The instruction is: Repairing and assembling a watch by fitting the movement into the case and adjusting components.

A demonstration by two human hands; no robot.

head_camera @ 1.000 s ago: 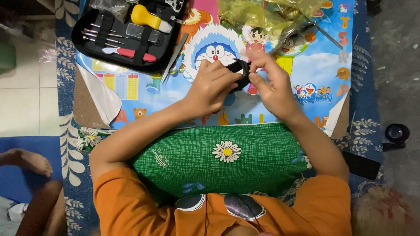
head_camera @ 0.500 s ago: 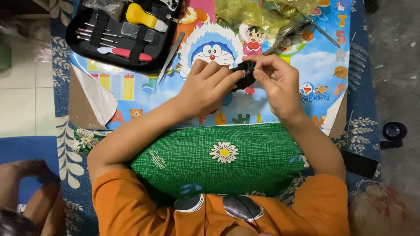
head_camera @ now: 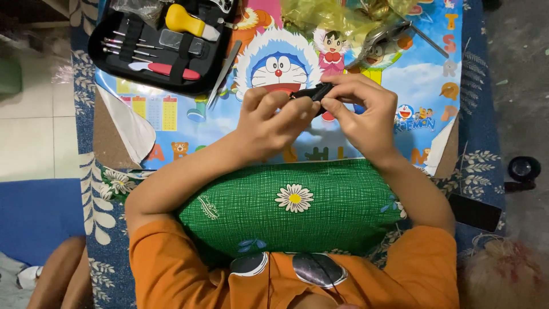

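Both of my hands meet over a colourful cartoon poster (head_camera: 189, 114) spread on the floor. My left hand (head_camera: 271, 123) and my right hand (head_camera: 363, 111) pinch a small black object (head_camera: 311, 91), which looks like a watch strap or band, between their fingertips. Most of that object is hidden by my fingers. My forearms rest on a green checked pillow (head_camera: 286, 206) with a daisy print, which lies across my lap.
An open black tool case (head_camera: 154, 43) with small screwdrivers, a red-handled tool and a yellow-handled tool lies at the upper left. Tweezers (head_camera: 224, 73) lie beside it. Crumpled yellow plastic (head_camera: 337, 14) and metal pliers (head_camera: 383, 37) sit at the top. A person's leg (head_camera: 57, 280) shows at lower left.
My hands have shifted slightly on the black object and turned it between the fingers. The foot at the left has moved down toward the frame's bottom corner.
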